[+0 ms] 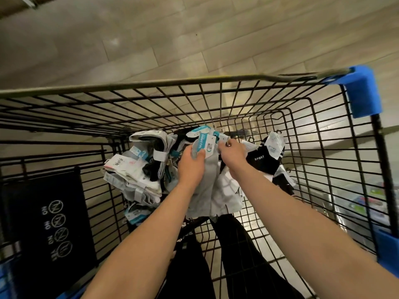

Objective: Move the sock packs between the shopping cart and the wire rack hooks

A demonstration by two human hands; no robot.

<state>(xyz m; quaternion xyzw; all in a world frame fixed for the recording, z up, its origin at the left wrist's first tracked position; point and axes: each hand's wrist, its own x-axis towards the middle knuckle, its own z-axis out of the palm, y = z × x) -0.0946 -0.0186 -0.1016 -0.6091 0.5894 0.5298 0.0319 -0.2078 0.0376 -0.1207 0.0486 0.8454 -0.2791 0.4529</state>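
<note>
Both my arms reach down into a black wire shopping cart [254, 100]. My left hand [191, 167] grips a grey pair of socks [205, 186] just under its white and teal card label [204, 145], thumb on the label. My right hand [232, 155] pinches the top of another labelled pack [218, 135] beside it. A white checked pair [226, 195] hangs under my right wrist. Bundled grey and white sock packs [138, 169] lie to the left. Black socks marked SPORT [262, 160] lie to the right.
Blue plastic corner guards [360, 91] cap the cart's right rim. A black fold-down seat panel with warning icons [51, 223] stands at the near left. Pale tiled floor [151, 39] lies beyond the cart. Dark trouser legs [237, 266] show through the cart's mesh.
</note>
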